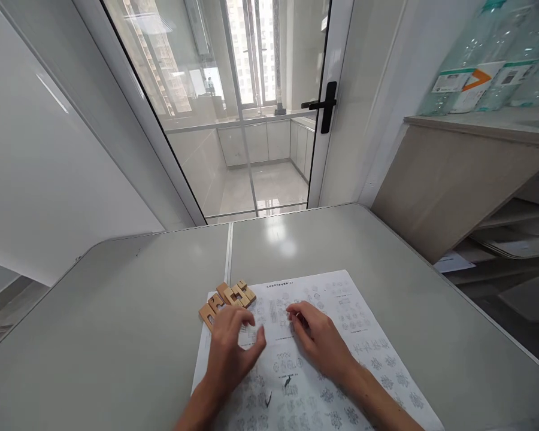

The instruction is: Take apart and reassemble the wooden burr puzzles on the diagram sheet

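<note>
A group of notched wooden puzzle pieces (237,294) lies at the upper left corner of a large printed sheet (314,353). My left hand (233,344) is over the sheet just in front of these pieces, its thumb and fingers apart with nothing between them. It partly hides the nearest pieces. To the right, my right hand (317,335) rests on or just above the middle of the sheet. Its fingers are curled together, and whether anything small is in them cannot be seen. The sheet carries rows of small line drawings and printed text.
The sheet lies on a grey-green table (130,323) with a pale seam strip (229,254). Behind it stands a glass door (260,149) with a black handle (327,108). At right, a wooden shelf unit (467,173) holds several large clear bottles (476,90).
</note>
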`<action>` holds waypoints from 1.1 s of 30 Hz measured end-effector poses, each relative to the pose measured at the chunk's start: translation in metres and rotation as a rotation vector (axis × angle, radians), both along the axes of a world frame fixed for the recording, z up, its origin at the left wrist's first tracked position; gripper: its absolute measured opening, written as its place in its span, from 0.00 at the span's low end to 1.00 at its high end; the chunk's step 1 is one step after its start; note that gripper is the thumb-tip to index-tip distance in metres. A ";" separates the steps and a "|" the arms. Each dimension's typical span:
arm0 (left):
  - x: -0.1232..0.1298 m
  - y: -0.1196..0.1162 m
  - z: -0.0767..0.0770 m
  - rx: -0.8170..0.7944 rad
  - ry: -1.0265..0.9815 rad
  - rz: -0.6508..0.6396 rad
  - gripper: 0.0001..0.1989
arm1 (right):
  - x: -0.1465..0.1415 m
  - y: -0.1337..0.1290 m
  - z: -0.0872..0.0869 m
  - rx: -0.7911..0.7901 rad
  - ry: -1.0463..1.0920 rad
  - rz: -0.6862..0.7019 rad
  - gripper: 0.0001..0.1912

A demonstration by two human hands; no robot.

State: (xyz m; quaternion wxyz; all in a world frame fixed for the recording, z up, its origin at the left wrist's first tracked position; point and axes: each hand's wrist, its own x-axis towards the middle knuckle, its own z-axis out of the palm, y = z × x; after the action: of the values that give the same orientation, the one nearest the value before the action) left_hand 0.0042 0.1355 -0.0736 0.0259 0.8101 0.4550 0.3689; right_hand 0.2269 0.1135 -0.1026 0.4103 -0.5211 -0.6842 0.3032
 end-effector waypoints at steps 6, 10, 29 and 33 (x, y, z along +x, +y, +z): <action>-0.040 0.019 -0.018 -0.143 0.025 0.397 0.30 | 0.001 -0.001 0.001 0.006 0.003 0.006 0.10; -0.057 0.031 -0.031 -0.261 0.071 0.397 0.38 | 0.001 -0.001 0.001 0.021 -0.001 0.002 0.10; -0.068 0.033 -0.011 -0.339 0.239 0.236 0.38 | 0.001 -0.002 0.000 -0.002 0.007 0.001 0.12; -0.071 0.030 0.000 -0.376 0.299 0.205 0.41 | 0.001 -0.003 0.000 0.004 0.002 0.002 0.11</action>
State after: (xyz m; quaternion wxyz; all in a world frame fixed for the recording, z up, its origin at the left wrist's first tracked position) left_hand -0.0666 0.1652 -0.0738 0.0710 0.7861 0.5943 0.1545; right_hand 0.2277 0.1109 -0.1023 0.4118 -0.5193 -0.6848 0.3030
